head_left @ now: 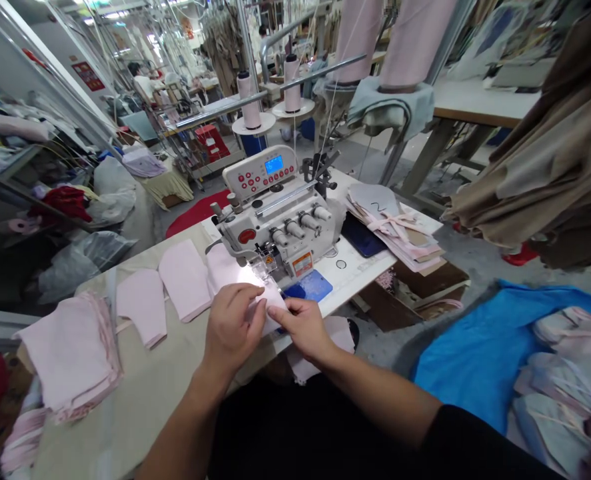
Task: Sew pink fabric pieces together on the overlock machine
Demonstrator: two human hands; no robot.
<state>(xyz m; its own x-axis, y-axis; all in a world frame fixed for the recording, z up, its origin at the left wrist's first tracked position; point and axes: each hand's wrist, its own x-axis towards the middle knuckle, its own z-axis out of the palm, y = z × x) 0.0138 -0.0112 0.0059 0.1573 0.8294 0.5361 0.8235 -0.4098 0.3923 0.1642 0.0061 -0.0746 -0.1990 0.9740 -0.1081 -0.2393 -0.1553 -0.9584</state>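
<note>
Both of my hands meet at the front of a white overlock sewing machine, just before its lit needle area. A pale pink fabric piece runs under the machine and out toward me. My left hand pinches the cloth near the presser foot, thumb against bent fingers. Close beside it, my right hand grips the same fabric's edge between thumb and fingers. Below the table edge hangs more pink cloth. Left of the machine lie two cut pink pieces, flat on the table.
A stack of pink pieces sits at the table's left end. Right of the machine are a dark phone-like slab and a tied bundle of cut parts. A cardboard box and blue sheet lie lower right. Thread cones stand behind.
</note>
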